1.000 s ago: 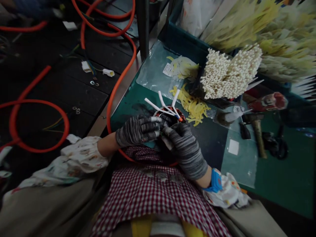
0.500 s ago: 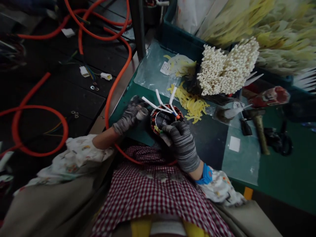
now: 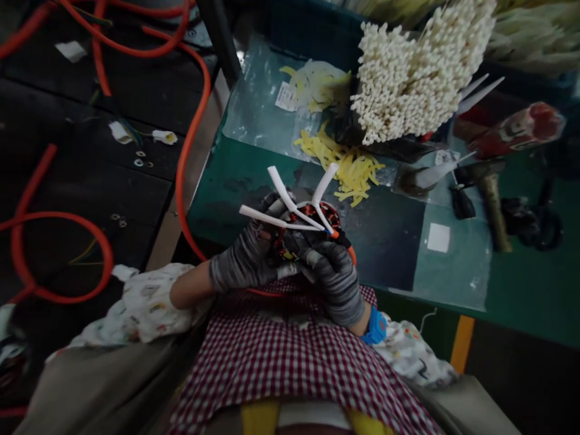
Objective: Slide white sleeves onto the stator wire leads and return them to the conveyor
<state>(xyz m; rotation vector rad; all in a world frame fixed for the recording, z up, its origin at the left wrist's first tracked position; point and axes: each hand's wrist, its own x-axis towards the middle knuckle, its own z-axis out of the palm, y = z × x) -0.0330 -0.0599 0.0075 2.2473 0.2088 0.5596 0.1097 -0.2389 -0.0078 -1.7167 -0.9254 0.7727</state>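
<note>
A ring-shaped motor stator with copper windings is held between my two gloved hands near the table's front edge. My left hand, in a grey striped glove, wraps round its left side. Closed on the near right side is my right hand, gloved alike, its fingertips partly hidden. Three white sleeves stick out from the top of the stator, spread apart. They meet by the end of an orange cable, where a bit of blue wire shows.
Yellow strips lie beyond the stator on the green table. Behind them stands a bundle of thin white tubes. A hammer, a pointed bottle and a red can are at right. An orange cable loop lies left.
My left hand has moved in from beside the stator and taken hold of its left side. The stator is turned and tilted, with its sleeves pointing differently. The view has shifted.
</note>
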